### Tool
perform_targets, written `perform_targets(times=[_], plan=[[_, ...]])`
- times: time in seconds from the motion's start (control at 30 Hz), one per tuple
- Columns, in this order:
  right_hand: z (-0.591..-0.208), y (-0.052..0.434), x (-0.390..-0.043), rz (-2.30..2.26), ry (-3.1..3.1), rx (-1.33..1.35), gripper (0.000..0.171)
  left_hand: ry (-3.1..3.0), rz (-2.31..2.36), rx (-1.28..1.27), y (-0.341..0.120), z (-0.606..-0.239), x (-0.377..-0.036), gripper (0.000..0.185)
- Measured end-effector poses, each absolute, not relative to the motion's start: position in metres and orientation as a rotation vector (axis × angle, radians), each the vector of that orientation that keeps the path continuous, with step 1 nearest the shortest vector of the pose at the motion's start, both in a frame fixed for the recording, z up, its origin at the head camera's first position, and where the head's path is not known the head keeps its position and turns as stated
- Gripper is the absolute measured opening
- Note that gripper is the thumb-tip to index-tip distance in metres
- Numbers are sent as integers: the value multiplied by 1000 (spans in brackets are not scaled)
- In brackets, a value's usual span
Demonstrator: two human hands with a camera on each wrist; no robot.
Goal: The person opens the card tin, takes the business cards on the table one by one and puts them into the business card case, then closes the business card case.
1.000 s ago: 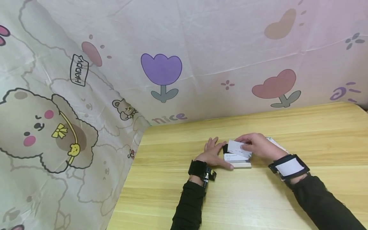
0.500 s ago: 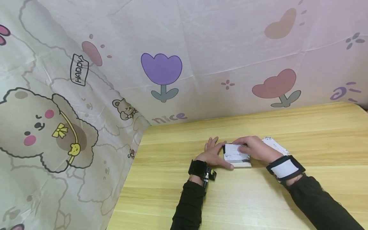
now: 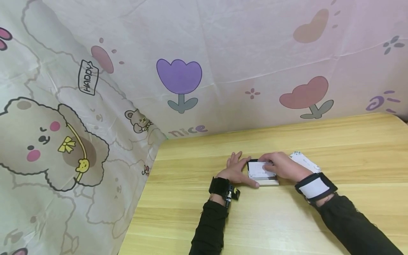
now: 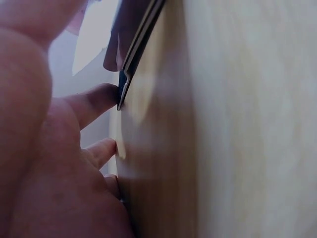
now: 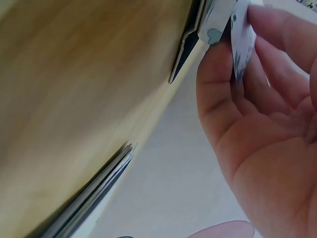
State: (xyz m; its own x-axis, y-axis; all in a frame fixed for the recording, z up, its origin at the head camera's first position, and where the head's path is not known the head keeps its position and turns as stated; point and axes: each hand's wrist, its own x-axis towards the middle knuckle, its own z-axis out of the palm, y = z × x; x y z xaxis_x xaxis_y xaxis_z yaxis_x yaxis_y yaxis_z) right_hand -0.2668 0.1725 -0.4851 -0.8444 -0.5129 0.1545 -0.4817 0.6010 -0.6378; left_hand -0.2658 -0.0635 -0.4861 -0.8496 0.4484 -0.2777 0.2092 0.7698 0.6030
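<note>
L hand [image 3: 236, 171] lies flat w/ straight fingers steadying card holder [image 3: 263, 181]; R hand [image 3: 280, 165] pinches white card [image 3: 259, 169] over it.

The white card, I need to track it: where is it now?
In the head view the white card lies on the card holder mid-table, between the left hand and right hand pinching it.

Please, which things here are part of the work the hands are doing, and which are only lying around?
In use:
- white card, pinched by the right hand
- card holder, steadied by the left hand

Lying about:
- stack of cards behind the right hand
- printed cloth backdrop
- wooden table
</note>
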Motion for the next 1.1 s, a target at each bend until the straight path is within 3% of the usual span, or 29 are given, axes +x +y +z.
perform_targets(times=[0.77,1.1], plan=[[-483,174,-266,-986,2705,-849,18,2556,794,472,-63,-488,-265,111],[-486,175,-266,-1005,2652,-864,8,2560,795,478,-64,-490,-267,111]])
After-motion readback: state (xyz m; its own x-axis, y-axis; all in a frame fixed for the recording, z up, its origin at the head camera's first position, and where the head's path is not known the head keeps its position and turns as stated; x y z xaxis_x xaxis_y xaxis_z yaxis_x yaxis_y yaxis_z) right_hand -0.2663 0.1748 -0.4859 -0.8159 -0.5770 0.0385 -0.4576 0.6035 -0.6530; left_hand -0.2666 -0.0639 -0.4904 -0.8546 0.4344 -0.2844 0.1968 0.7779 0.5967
